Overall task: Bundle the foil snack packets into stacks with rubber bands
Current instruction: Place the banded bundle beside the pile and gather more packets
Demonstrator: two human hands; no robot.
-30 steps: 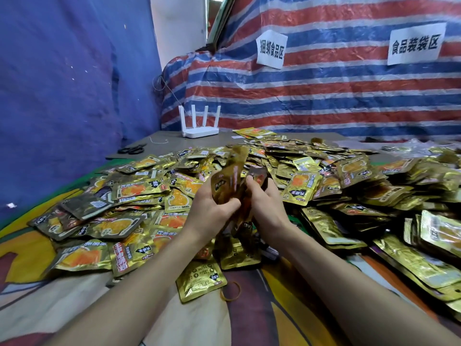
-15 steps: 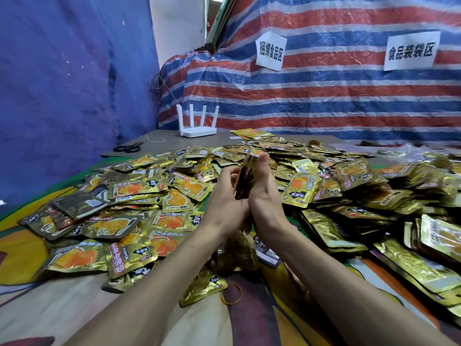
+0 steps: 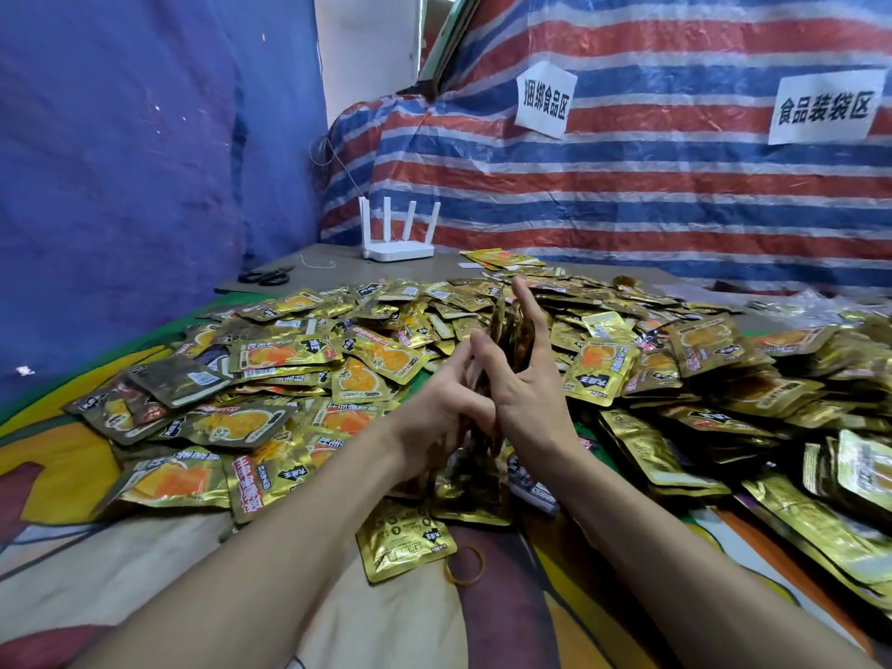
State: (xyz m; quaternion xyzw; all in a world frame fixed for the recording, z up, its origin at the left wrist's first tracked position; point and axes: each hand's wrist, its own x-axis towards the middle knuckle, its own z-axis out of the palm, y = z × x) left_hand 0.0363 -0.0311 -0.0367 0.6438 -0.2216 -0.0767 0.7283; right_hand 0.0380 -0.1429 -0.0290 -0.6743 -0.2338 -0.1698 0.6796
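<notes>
Foil snack packets (image 3: 511, 330): a small stack on edge, sandwiched between two flat palms just above the loose heap (image 3: 338, 359). Pressed from one side by left hand (image 3: 434, 412), from the other by right hand (image 3: 526, 393); fingers of both stretched out nearly straight, curled round nothing, the left ones blurred. Rubber band (image 3: 464, 565) unused on the patterned cloth (image 3: 96, 562), between the forearms. Judged precarious: slick foil, kept together by palm pressure alone, likely to fan out or slide down the moment either hand let go to reach for that band. Might then have dropped back among the unsorted packets and needed squaring up afresh.
</notes>
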